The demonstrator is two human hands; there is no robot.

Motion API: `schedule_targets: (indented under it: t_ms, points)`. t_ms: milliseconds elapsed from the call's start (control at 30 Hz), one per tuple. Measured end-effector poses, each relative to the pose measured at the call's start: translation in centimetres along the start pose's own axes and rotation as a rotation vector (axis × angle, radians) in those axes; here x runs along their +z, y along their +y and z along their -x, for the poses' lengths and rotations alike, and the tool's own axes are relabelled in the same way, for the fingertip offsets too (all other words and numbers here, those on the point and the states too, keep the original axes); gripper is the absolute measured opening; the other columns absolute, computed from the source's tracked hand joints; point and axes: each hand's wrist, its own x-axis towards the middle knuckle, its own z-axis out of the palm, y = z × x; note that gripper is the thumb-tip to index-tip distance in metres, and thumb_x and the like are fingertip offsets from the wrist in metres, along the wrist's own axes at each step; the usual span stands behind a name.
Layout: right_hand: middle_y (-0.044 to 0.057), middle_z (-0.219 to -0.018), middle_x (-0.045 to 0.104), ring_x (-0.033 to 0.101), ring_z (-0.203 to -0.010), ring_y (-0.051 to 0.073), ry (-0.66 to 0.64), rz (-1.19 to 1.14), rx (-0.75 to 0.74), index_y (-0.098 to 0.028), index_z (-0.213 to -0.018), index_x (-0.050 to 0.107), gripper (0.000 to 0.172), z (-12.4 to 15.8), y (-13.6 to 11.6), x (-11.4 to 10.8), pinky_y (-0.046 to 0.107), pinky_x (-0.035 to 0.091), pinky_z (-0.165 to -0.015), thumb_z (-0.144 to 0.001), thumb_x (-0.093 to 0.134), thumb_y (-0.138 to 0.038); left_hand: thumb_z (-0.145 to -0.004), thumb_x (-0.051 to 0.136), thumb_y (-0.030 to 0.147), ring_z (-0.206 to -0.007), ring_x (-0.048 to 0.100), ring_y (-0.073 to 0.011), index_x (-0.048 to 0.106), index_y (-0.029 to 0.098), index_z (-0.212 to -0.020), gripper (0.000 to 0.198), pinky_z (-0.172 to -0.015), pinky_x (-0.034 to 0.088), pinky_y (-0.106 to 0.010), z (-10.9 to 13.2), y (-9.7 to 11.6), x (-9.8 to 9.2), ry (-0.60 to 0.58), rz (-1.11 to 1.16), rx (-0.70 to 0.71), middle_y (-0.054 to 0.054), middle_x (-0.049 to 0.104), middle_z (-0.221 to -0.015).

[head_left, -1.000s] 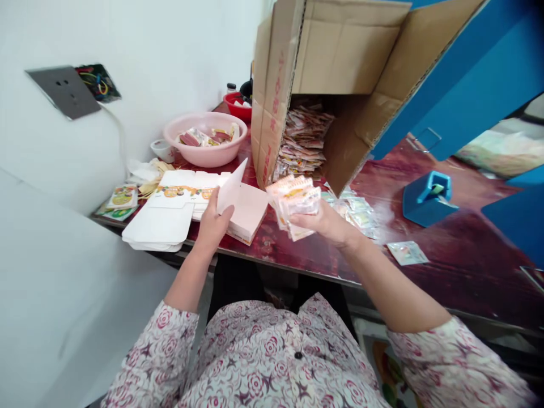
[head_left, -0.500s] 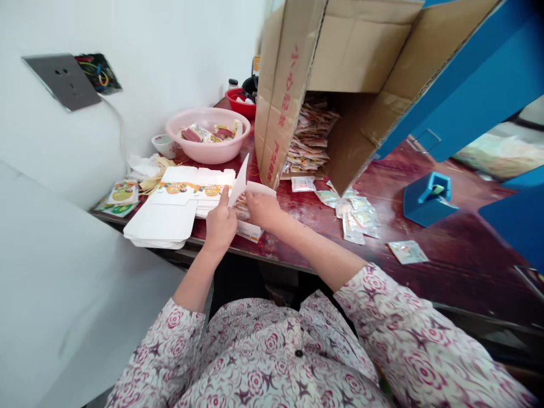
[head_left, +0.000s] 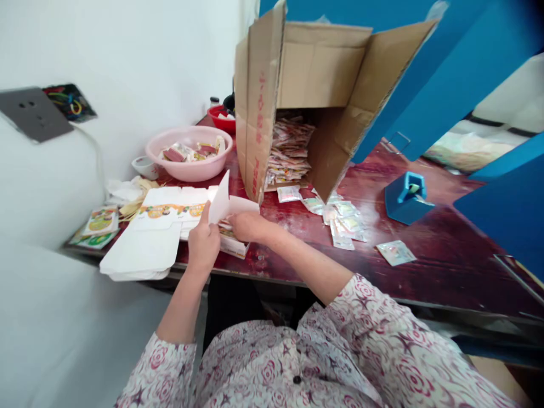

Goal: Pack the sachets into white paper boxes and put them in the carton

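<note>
A small white carton (head_left: 235,247) stands near the table's front edge with its flaps raised. My left hand (head_left: 204,241) is closed on its left side, the index finger lying against an upright white flap (head_left: 220,198). Inside the carton, small printed packets (head_left: 225,228) show. My right hand (head_left: 247,226) reaches into the opening over these packets; its fingertips are hidden there, so I cannot tell whether they grip one. Flat white printed cartons (head_left: 147,243) lie stacked to the left of my left hand.
A tall cardboard box (head_left: 259,124) on its side holds many packets (head_left: 291,150). Loose sachets (head_left: 344,221) lie before it, right of my right hand. A pink basin (head_left: 189,170) stands behind, a blue tape dispenser (head_left: 406,204) at right. A wall is on the left.
The view has shifted, so the scene sits lower and further left. My left hand stays on the carton and my right hand stays inside it, with little visible movement.
</note>
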Motion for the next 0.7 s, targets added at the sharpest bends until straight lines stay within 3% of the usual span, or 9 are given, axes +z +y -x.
schedule_targets:
  t_ms: [100,167,233,267,333,400,433,567,700]
  points:
    - [0.007,-0.126,0.071,0.065,-0.116,0.018,0.318,-0.348,-0.197,-0.021,-0.114,0.071,0.027,1.6,0.9,-0.6,0.035,0.051,-0.103,-0.095,0.052,-0.020,-0.096,0.045,0.026,-0.115,0.066,-0.0325,0.048,0.010,-0.144,0.050,-0.099,0.053,-0.048,0.5,-0.4,-0.4,0.029,0.082,0.002,-0.019,0.070,-0.122]
    - [0.003,-0.120,0.073,0.068,-0.109,0.015,0.598,-0.569,-0.206,-0.023,-0.112,0.071,0.028,3.2,2.9,-1.5,0.033,0.053,-0.100,-0.098,0.048,-0.026,-0.098,0.048,0.031,-0.129,0.058,-0.0325,0.034,0.014,-0.153,0.060,-0.107,0.048,-0.053,2.0,-0.6,-0.6,0.171,0.152,0.115,-0.019,0.057,-0.143]
    - [0.003,-0.105,0.077,0.071,-0.096,0.015,0.810,-0.667,-0.097,-0.022,-0.106,0.073,0.028,4.2,5.9,-2.6,0.032,0.056,-0.094,-0.097,0.047,-0.027,-0.093,0.057,0.020,-0.140,0.048,-0.0312,0.034,0.019,-0.153,0.065,-0.117,0.039,-0.053,4.3,-0.4,-0.5,0.459,0.202,0.388,-0.015,0.046,-0.154]
    - [0.003,-0.101,0.078,0.072,-0.093,0.015,0.885,-0.658,-0.025,-0.021,-0.104,0.074,0.028,4.3,7.7,-3.3,0.033,0.056,-0.093,-0.096,0.048,-0.026,-0.088,0.059,0.010,-0.144,0.043,-0.0300,0.036,0.023,-0.153,0.070,-0.120,0.036,-0.052,5.5,-0.1,-0.2,0.526,0.225,0.567,-0.011,0.046,-0.154]
    - [0.004,-0.105,0.077,0.071,-0.101,0.017,0.959,-0.544,0.137,-0.019,-0.105,0.074,0.029,3.7,11.2,-4.9,0.034,0.053,-0.099,-0.093,0.047,-0.019,-0.083,0.058,-0.001,-0.143,0.043,-0.0284,0.049,0.022,-0.144,0.066,-0.120,0.037,-0.048,7.6,0.8,1.1,0.427,0.261,0.881,-0.008,0.051,-0.151]
    - [0.006,-0.119,0.074,0.066,-0.115,0.018,0.880,-0.349,0.272,-0.018,-0.115,0.072,0.038,2.3,14.1,-6.7,0.032,0.047,-0.106,-0.090,0.046,-0.010,-0.084,0.052,-0.002,-0.138,0.050,-0.0279,0.060,0.017,-0.130,0.050,-0.117,0.042,-0.049,8.7,1.9,3.3,0.207,0.283,1.074,-0.009,0.063,-0.137]
    - [0.006,-0.127,0.070,0.063,-0.122,0.018,0.788,-0.223,0.323,-0.017,-0.124,0.069,0.044,1.5,15.1,-7.6,0.030,0.045,-0.109,-0.088,0.045,-0.006,-0.086,0.050,-0.001,-0.135,0.053,-0.0269,0.062,0.016,-0.126,0.045,-0.115,0.044,-0.048,8.8,2.4,4.8,0.112,0.253,1.091,-0.009,0.067,-0.131]
    - [0.010,-0.146,0.057,0.054,-0.133,0.020,0.433,0.176,0.462,-0.021,-0.148,0.048,0.061,-1.7,17.3,-10.5,0.028,0.044,-0.107,-0.089,0.047,-0.006,-0.091,0.054,0.015,-0.131,0.056,-0.0333,0.063,0.014,-0.127,0.037,-0.104,0.053,-0.055,8.4,3.4,10.2,-0.154,-0.024,0.854,-0.015,0.067,-0.132]
    - [0.018,-0.130,0.067,0.065,-0.118,0.029,0.296,0.217,0.551,-0.017,-0.144,0.052,0.056,-4.4,18.4,-11.5,0.035,0.052,-0.092,-0.089,0.053,-0.011,-0.091,0.059,0.026,-0.133,0.055,-0.0333,0.063,0.017,-0.128,0.039,-0.111,0.047,-0.059,8.4,3.1,12.3,-0.306,-0.109,0.725,-0.012,0.065,-0.136]
